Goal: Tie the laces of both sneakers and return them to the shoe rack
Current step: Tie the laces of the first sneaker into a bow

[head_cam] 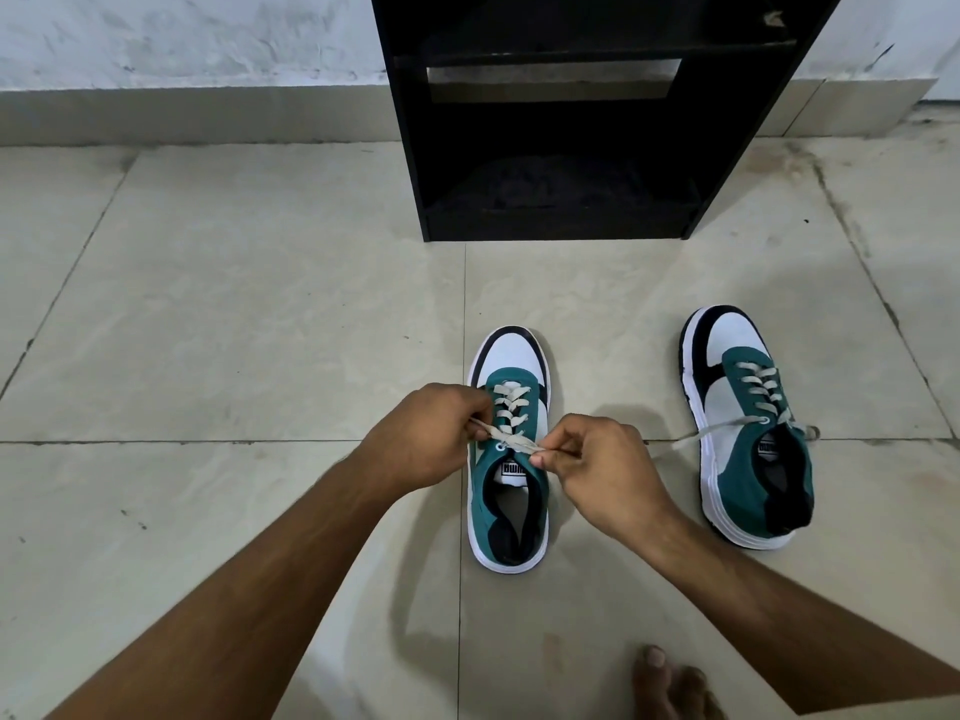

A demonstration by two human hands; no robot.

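Observation:
Two teal, white and black sneakers stand on the tiled floor, toes pointing away from me. The left sneaker is straight ahead. My left hand pinches one grey lace end at its left side. My right hand pinches the other lace end, and the two ends cross over the tongue. The right sneaker sits apart at the right, its laces loose and trailing onto the floor. The black shoe rack stands behind the sneakers against the wall.
A dark item lies on the rack's lowest shelf. My bare foot shows at the bottom edge. Pale floor tiles stretch to the left, and a white wall runs along the back.

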